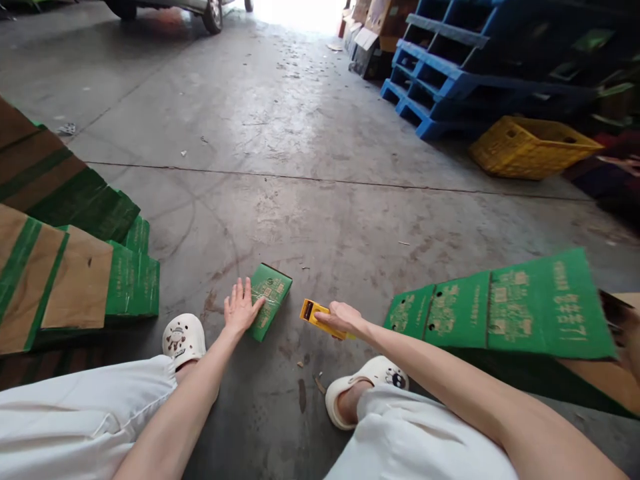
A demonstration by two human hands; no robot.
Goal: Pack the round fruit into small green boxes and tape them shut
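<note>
A small green carton [267,303] with printed gold-toned markings rests on the concrete floor between my feet. My left hand [241,307] lies with its fingers apart at the carton's left side, the thumb over its edge. My right hand [343,318] is closed around a yellow handheld tool [320,318] with a dark slot at its far end; I cannot make out its exact kind. The tool is held to the right of the carton, apart from it.
Green-and-brown cartons [133,277] are stacked at the left. A row of green cartons [510,310] stands at the right. Farther back are blue pallets [435,83], a yellow crate [535,150], cardboard boxes [373,40] and a parked vehicle [213,15]. My white clogs [184,339] flank the carton.
</note>
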